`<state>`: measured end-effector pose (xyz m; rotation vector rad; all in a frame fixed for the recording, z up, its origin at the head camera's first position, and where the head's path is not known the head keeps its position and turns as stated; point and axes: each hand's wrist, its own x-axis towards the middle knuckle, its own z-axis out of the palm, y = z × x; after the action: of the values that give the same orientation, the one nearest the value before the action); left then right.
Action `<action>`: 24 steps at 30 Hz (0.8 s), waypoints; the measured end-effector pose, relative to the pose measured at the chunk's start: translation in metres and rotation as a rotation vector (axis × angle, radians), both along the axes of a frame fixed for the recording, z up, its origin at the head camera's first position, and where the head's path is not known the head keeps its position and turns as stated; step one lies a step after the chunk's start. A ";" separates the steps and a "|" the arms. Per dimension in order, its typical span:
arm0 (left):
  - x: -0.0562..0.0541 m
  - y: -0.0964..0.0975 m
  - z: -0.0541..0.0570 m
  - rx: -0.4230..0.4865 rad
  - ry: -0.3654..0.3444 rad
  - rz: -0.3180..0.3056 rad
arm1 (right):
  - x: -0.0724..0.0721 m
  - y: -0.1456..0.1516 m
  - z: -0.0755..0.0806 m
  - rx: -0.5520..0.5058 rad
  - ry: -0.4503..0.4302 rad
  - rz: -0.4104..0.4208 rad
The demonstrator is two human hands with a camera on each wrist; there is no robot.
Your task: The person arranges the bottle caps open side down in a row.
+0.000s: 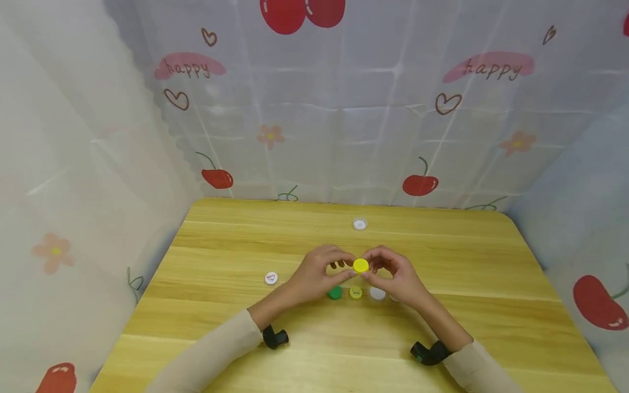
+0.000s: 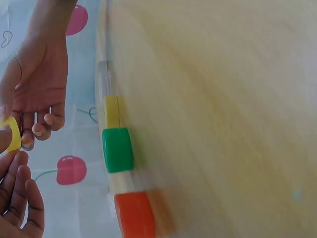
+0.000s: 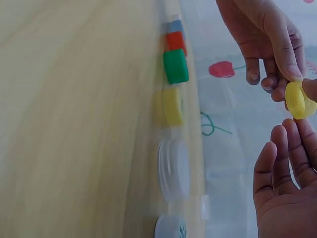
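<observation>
Before my chest, a yellow bottle cap (image 1: 361,266) is pinched by both hands above the table. My left hand (image 1: 321,273) holds its left side between thumb and forefinger, while my right hand (image 1: 395,274) grips the right side the same way. Below, a row of caps lies on the wood: a green cap (image 1: 335,293), another yellow cap (image 1: 356,292) with print on top, and a white cap (image 1: 377,293). A pale cap (image 1: 394,298) is partly covered by the right hand. The left wrist view shows an orange-red cap (image 2: 134,215), hidden from the head view.
A white cap (image 1: 271,278) with red print lies left of the left hand. Farther back is a clear-rimmed white lid (image 1: 360,224). The wooden table (image 1: 442,234) meets a printed curtain (image 1: 334,136) at the back and sides.
</observation>
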<state>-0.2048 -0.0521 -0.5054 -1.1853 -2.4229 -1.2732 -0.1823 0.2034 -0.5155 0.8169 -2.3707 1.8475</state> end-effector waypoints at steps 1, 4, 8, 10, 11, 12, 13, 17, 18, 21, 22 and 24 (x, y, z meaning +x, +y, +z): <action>0.001 0.004 -0.001 -0.010 0.004 -0.012 | 0.002 0.005 -0.001 0.022 0.004 -0.006; 0.004 0.017 -0.004 -0.065 0.023 -0.031 | 0.010 0.020 -0.003 0.106 0.034 -0.029; 0.007 0.038 -0.008 -0.198 0.077 -0.032 | 0.021 0.042 -0.004 0.249 0.088 -0.091; 0.008 0.049 -0.010 -0.279 0.107 -0.044 | 0.027 0.052 -0.004 0.310 0.121 -0.117; 0.008 0.055 -0.009 -0.315 0.117 -0.054 | 0.030 0.057 -0.005 0.340 0.132 -0.129; 0.008 0.061 -0.009 -0.346 0.124 -0.066 | 0.033 0.062 -0.004 0.367 0.148 -0.139; 0.008 0.067 -0.010 -0.376 0.133 -0.075 | 0.035 0.066 -0.004 0.389 0.158 -0.147; 0.006 0.093 -0.006 -0.489 0.159 -0.097 | 0.043 0.085 -0.005 0.457 0.170 -0.178; 0.006 0.100 -0.005 -0.516 0.165 -0.098 | 0.043 0.089 -0.005 0.472 0.166 -0.182; 0.004 0.117 -0.005 -0.593 0.191 -0.096 | 0.043 0.100 -0.008 0.517 0.151 -0.187; 0.003 0.122 -0.006 -0.616 0.201 -0.093 | 0.043 0.103 -0.009 0.536 0.140 -0.189; 0.001 0.131 -0.008 -0.652 0.211 -0.090 | 0.043 0.107 -0.010 0.567 0.100 -0.198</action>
<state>-0.2033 0.0785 -0.5134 -1.4887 -2.7177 -0.3251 -0.1397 0.3106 -0.5251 0.6422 -2.8175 1.0418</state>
